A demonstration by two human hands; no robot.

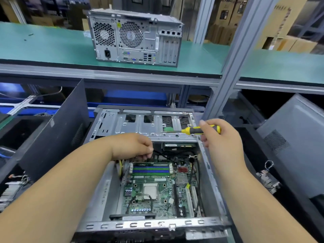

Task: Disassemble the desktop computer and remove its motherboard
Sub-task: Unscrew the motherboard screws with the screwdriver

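Gripping: the right hand (216,135) was clamped round the yellow-and-black screwdriver (201,130), its thin shaft lying over the drive cage (145,124) to that hand's left.
Left hand: the left hand (135,146) had its fingers curled at a black cable (162,156) by the far edge of the board; whether it pinched the cable or only touched it could not be told.
Motherboard: the motherboard (154,188) lay flat on the floor of the open computer case (154,225), below both hands and nearer the person.
Handling: likely light and stiff but fragile; best lifted by its bare edges, away from the socket and slots, once cables and screws were off.
Materials: green board, a square metal-topped processor (150,191), blue and green memory slots (151,169), and dull, scuffed sheet steel with punched holes.
Beyond the hands: a second tower (135,38) stood on a green-matted shelf (43,48).
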